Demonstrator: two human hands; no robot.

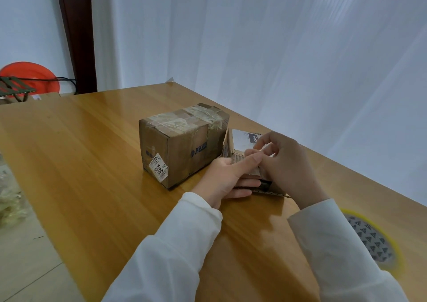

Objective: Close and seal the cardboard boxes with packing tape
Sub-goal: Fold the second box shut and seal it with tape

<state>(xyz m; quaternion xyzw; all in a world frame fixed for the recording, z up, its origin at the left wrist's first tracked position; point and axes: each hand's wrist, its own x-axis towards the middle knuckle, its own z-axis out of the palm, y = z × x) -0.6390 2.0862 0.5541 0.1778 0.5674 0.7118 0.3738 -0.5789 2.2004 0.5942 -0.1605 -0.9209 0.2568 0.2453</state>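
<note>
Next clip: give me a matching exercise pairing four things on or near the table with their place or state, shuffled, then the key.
Things:
1. large box
2. small box
3. tape roll
4. red disc

Places or states:
A. between both hands
B. beyond the table's far left corner
C. taped over, white label on its corner
D. flat on the table by the right sleeve

Pairs: 1-C, 2-A, 3-D, 4-B

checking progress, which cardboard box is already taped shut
The larger brown cardboard box with the white label, standing left of both hands, has clear tape across its top. The smaller cardboard box between the hands is open.
</note>
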